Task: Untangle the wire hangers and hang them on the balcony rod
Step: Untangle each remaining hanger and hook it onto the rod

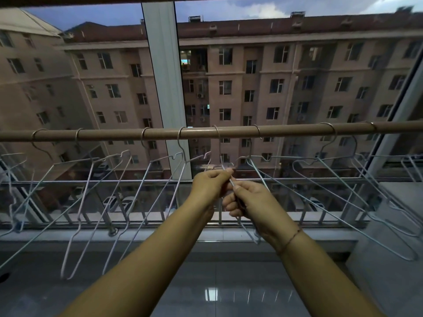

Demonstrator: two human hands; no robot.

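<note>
Hands: left hand [211, 183] and right hand [248, 203] fingers are pinching one thin white wire hanger [232, 180] | separating strands | brown cylindrical balcony rod [286, 129] is carrying hooked hangers.

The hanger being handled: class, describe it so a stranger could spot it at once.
Find the brown balcony rod running across the window. Near its middle, just right of the white window post, one wire hanger hooks over it. Unlike its neighbours, which hang free, the left hand and right hand grip this one.
</note>
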